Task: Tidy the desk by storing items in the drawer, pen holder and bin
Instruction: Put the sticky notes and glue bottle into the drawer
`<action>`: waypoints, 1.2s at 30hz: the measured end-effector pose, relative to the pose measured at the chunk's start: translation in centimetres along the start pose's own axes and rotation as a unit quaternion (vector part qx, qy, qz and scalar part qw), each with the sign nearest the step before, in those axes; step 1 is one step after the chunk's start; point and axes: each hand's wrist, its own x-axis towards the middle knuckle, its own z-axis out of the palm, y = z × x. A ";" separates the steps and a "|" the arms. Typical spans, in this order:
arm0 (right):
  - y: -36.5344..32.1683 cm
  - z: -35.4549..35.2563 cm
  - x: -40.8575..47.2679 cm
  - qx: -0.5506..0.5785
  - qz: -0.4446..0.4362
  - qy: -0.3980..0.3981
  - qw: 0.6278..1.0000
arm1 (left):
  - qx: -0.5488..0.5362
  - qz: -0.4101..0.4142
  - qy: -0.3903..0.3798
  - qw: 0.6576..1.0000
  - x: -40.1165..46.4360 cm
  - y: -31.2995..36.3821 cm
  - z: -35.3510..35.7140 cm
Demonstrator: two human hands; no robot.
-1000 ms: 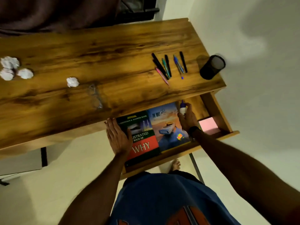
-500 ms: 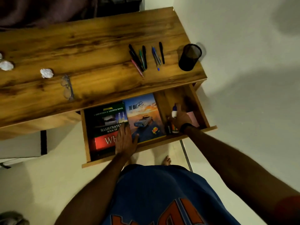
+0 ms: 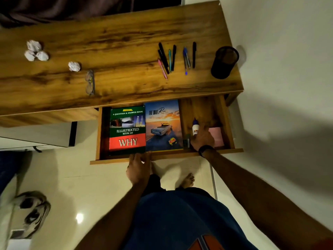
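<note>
the right hand (image 3: 202, 137) is setting down a small glue bottle (image 3: 195, 127) just ahead of its fingertips; whether it's gripping, i cannot tell. it's looking light, rigid, best pinched at the body.

Pink notepad (image 3: 217, 136): near corner hidden under right hand (image 3: 202, 137). Glue bottle (image 3: 195, 127): label too small to read. Dark item (image 3: 186, 141) left of that hand: unidentifiable. Shoes (image 3: 30, 212): blurred.

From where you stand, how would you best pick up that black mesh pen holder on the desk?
Grip the pen holder around its round side wall, probably near the middle, coming from the front edge of the desk. It stands upright with its mouth open upward, and the pens lie apart on its left, so the near side looks free for fingers.
</note>
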 end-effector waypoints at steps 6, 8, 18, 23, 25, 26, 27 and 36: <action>-0.5 0.7 -4.4 0.010 -0.156 0.039 0.987 | -0.048 -0.174 -0.020 0.983 0.4 2.4 0.4; -0.4 1.1 -6.0 0.004 -0.180 0.043 0.983 | -0.063 -0.219 -0.032 0.973 -0.1 2.5 0.6; -1.5 0.7 -8.2 0.385 0.190 -0.312 0.848 | -0.300 -0.367 -0.083 0.876 -0.6 4.4 1.8; -3.9 1.1 -7.1 0.557 0.223 -0.250 0.760 | -0.403 -0.378 -0.105 0.827 2.1 5.6 1.6; -5.0 1.1 -5.7 0.601 0.233 -0.220 0.733 | -0.468 -0.365 -0.149 0.791 3.7 6.2 1.1; -5.6 0.9 -5.0 0.617 0.233 -0.205 0.723 | -0.500 -0.351 -0.165 0.774 4.4 6.7 0.6; -6.2 0.7 -4.1 0.634 0.233 -0.193 0.712 | -0.532 -0.338 -0.176 0.756 5.3 7.5 0.1; -11.8 -0.3 0.3 0.710 0.163 -0.093 0.679 | -0.675 -0.299 -0.202 0.643 13.4 11.1 -3.5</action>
